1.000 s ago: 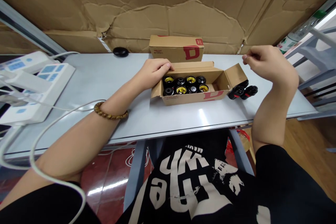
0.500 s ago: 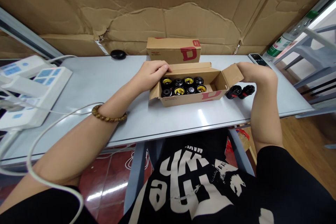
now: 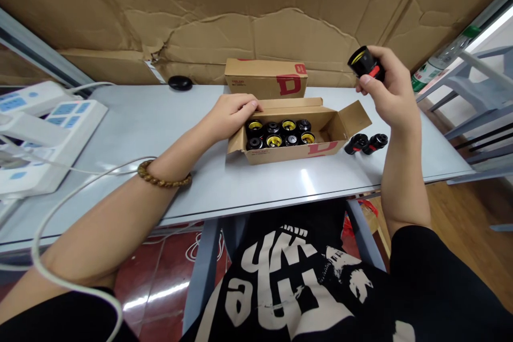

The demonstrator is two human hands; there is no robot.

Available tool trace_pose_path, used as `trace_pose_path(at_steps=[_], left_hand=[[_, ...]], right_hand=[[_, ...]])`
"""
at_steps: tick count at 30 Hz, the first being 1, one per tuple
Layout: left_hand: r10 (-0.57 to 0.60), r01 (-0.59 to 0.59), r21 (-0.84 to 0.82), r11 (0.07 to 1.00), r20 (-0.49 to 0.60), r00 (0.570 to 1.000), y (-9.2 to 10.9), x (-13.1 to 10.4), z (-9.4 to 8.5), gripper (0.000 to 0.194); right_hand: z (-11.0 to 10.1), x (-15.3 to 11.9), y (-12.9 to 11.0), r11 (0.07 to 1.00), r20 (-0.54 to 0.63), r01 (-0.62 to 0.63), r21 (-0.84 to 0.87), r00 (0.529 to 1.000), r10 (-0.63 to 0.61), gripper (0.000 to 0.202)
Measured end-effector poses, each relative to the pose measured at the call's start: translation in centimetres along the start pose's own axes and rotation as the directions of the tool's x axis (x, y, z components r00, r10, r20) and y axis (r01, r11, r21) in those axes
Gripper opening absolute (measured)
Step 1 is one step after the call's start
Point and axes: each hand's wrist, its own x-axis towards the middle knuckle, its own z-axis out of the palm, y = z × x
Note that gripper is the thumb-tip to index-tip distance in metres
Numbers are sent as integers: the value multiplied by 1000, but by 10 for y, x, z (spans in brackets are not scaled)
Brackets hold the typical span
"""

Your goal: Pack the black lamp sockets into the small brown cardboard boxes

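Observation:
My right hand is raised above the table's right side, closed around a black cylindrical connector with a yellow inside and a red tab. Its open end points up and to the left. My left hand grips the left end of an open cardboard box, thumb over the back edge. Inside stand several black connectors in rows, some showing yellow interiors, others dark ends. Bare cardboard shows at the box's right end. Two more black connectors with red marks lie just right of the box.
A closed box with a red D stands behind the open one. White power strips and cables crowd the left. A black oval object lies at the back, and a bottle with a green cap leans at the right.
My right hand has risen from behind the box's right flap and now shows a connector in its grasp. My left hand stays on the box. The phone at the right is now hidden.

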Motion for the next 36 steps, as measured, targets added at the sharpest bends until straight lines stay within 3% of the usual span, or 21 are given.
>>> trace_pose_path(at_steps=[1, 3, 6, 14, 18, 26, 36], left_hand=[[2, -2, -1, 1000, 2, 1000, 0, 0, 0, 50], [5, -5, -9, 1000, 2, 1000, 0, 0, 0, 51], [14, -14, -21, 1000, -2, 1000, 0, 0, 1, 51], [15, -15, -1, 1000, 5, 1000, 0, 0, -1, 49], [12, -13, 1, 1000, 8, 1000, 1, 0, -1, 49], [45, -45, 3, 999, -12, 999, 0, -1, 1, 48], [44, -44, -32, 999, -16, 999, 2, -1, 1, 46]], right_hand=[[6, -1, -5, 997, -100, 42, 61, 994, -36, 57], [20, -3, -17, 985, -184, 128, 112, 977, -106, 57], [37, -7, -32, 980, -106, 182, 85, 979, -173, 58], [65, -4, -34, 998, 129, 64, 7, 989, -64, 62], [69, -1, -35, 996, 184, 80, 31, 979, -85, 71], [72, 0, -33, 999, 289, 34, -8, 957, -30, 66], [72, -11, -33, 999, 134, 44, -18, 990, -41, 70]])
